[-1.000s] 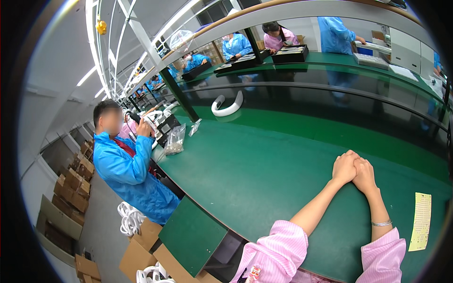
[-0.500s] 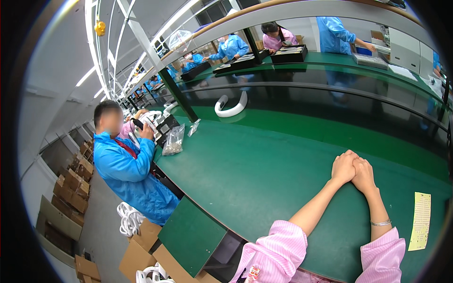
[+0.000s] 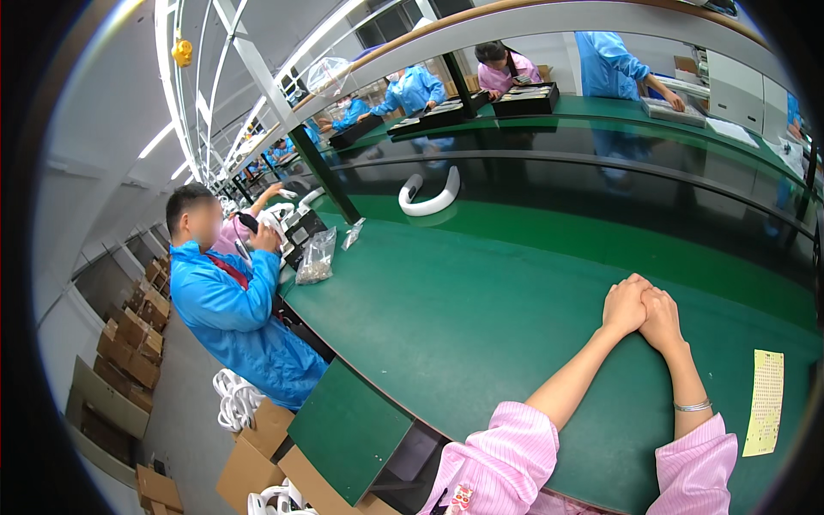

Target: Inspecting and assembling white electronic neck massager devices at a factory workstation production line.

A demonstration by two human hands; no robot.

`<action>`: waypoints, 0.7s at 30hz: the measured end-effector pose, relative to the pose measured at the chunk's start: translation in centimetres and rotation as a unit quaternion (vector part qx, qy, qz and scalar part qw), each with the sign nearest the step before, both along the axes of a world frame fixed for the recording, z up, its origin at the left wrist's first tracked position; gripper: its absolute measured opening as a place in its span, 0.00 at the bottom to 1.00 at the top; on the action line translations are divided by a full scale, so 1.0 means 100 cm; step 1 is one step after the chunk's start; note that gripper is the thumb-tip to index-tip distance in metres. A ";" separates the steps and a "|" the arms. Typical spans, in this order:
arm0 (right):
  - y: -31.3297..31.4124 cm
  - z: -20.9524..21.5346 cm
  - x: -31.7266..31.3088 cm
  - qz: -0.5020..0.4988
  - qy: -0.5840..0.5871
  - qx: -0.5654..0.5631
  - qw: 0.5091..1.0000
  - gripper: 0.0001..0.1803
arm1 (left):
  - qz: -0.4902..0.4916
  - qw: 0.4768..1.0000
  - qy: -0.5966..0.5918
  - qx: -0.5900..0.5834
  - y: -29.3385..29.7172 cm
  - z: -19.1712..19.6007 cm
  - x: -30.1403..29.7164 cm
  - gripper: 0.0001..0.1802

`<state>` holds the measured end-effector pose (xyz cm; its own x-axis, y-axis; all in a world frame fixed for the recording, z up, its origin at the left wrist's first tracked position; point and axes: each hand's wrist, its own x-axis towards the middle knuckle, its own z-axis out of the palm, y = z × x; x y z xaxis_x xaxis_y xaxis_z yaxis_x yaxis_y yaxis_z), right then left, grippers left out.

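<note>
My left hand (image 3: 624, 306) and my right hand (image 3: 662, 319) are clasped together, resting on the green tabletop (image 3: 481, 300) at the right. Both are closed, with the fingers folded against each other and partly hidden. No object shows between them. Right of my right forearm lies a yellow printed sheet (image 3: 764, 403). Beyond the tabletop, a white U-shaped part (image 3: 429, 207) sits on the dark, shiny conveyor belt (image 3: 532, 176).
At the left a co-worker in blue (image 3: 236, 292) holds a dark handheld object. Near them lies a plastic bag of small parts (image 3: 316, 262). A green post (image 3: 324, 172) rises beyond it. Cardboard boxes (image 3: 245, 472) with white parts stand below. Across the belt, people work at black trays (image 3: 525, 99).
The white U-shaped part has slid slightly right along the belt. Across it, a person in blue has moved a hand onto a tray. My clasped hands have stayed still.
</note>
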<state>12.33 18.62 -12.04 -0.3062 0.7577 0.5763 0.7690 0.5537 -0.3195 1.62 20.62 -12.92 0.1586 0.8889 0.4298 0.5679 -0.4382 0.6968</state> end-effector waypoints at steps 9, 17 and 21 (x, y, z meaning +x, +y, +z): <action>0.001 0.000 -0.001 -0.001 0.000 -0.007 1.000 0.07 | 0.003 1.000 -0.002 0.007 0.001 -0.002 0.000 0.12; 0.002 -0.002 -0.001 0.001 0.003 -0.002 1.000 0.07 | 0.000 1.000 -0.003 0.004 0.002 -0.002 -0.001 0.12; 0.002 -0.002 -0.001 0.002 0.008 -0.003 1.000 0.07 | 0.001 1.000 -0.002 0.001 0.000 -0.001 -0.002 0.12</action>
<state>12.22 18.80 -12.27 -0.3004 0.7597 0.5767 0.7608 0.5555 -0.3356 1.47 20.63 -13.02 0.1547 0.8887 0.4316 0.5661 -0.4378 0.6985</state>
